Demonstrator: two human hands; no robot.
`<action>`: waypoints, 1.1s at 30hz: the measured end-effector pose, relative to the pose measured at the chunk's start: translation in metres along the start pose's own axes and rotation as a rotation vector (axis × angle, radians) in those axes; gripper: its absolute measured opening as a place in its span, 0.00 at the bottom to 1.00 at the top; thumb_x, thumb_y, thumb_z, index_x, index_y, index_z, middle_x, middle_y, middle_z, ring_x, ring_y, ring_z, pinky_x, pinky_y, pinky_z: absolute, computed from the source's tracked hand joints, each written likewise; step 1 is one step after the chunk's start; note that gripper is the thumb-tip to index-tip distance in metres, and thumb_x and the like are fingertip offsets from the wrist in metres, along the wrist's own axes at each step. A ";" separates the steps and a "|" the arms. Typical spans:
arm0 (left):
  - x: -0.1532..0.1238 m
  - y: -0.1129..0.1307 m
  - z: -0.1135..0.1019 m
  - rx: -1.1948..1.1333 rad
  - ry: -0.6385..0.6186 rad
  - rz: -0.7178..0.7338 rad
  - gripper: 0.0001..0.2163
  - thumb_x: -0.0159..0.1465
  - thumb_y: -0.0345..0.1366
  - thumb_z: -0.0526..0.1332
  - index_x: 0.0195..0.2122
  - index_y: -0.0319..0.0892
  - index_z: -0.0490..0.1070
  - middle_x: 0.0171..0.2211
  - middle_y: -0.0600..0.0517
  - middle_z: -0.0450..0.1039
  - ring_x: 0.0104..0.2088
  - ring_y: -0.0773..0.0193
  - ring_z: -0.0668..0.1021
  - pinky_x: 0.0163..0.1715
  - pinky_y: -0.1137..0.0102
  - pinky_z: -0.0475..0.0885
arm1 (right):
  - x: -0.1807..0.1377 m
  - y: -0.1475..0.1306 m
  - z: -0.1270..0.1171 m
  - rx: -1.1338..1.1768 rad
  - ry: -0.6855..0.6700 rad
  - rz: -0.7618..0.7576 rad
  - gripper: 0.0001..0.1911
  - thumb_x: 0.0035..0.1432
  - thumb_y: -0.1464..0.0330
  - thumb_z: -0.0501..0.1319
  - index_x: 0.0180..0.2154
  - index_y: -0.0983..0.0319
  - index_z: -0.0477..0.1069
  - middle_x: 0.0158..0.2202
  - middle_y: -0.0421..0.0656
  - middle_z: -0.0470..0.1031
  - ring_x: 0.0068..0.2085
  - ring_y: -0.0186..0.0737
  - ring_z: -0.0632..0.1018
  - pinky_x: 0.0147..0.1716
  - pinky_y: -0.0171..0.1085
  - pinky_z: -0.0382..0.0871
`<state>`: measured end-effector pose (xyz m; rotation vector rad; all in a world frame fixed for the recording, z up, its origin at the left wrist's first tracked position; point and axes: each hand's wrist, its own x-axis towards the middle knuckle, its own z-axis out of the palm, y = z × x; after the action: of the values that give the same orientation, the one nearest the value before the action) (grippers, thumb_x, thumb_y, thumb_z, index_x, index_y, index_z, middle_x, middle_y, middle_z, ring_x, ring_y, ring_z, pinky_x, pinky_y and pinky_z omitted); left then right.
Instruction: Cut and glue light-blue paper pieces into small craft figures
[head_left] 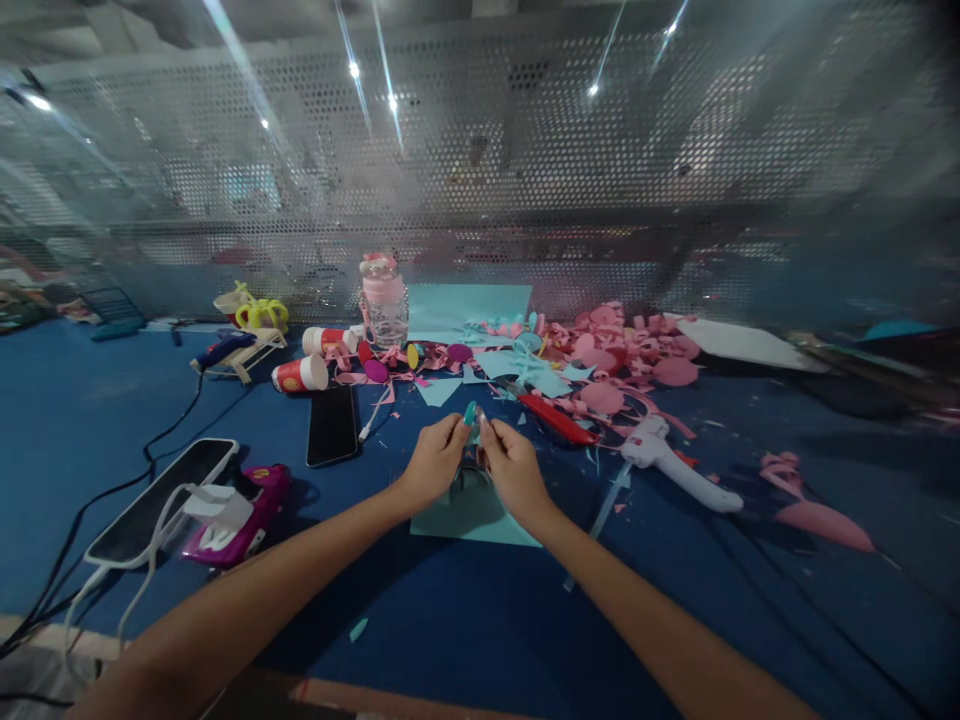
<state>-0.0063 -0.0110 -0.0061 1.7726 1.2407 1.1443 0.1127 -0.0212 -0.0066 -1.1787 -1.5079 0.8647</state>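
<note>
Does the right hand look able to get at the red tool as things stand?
Probably yes: the red tool lies just right of the right hand, with nothing bulky between. That hand seems busy pinching a small teal piece with the left hand, so it would likely need freeing.

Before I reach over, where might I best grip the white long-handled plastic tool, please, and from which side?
Probably its long handle, from the near right: it angles that way over the blue table, its head lying toward thin pink scraps.
</note>
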 end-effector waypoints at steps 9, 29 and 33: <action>-0.003 0.000 0.000 -0.149 0.019 -0.044 0.16 0.61 0.48 0.49 0.23 0.41 0.55 0.17 0.59 0.51 0.19 0.73 0.57 0.20 0.76 0.53 | 0.000 -0.003 -0.003 -0.004 -0.076 -0.026 0.20 0.57 0.54 0.49 0.21 0.60 0.53 0.14 0.32 0.53 0.17 0.29 0.57 0.18 0.31 0.52; -0.002 -0.001 -0.003 0.002 -0.042 -0.008 0.12 0.63 0.42 0.45 0.26 0.42 0.54 0.17 0.60 0.52 0.18 0.73 0.58 0.20 0.75 0.53 | 0.001 0.001 -0.003 0.020 -0.118 -0.010 0.19 0.58 0.55 0.48 0.22 0.59 0.54 0.14 0.32 0.52 0.17 0.29 0.57 0.17 0.31 0.51; -0.006 0.003 -0.003 0.020 0.053 0.026 0.11 0.63 0.41 0.46 0.26 0.41 0.56 0.19 0.59 0.52 0.21 0.72 0.58 0.22 0.75 0.53 | -0.002 0.000 0.001 0.086 -0.099 0.020 0.18 0.58 0.54 0.48 0.23 0.60 0.56 0.15 0.33 0.55 0.17 0.29 0.60 0.18 0.31 0.53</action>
<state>-0.0085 -0.0172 -0.0036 1.7880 1.2682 1.2047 0.1122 -0.0235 -0.0075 -1.1040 -1.5251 1.0042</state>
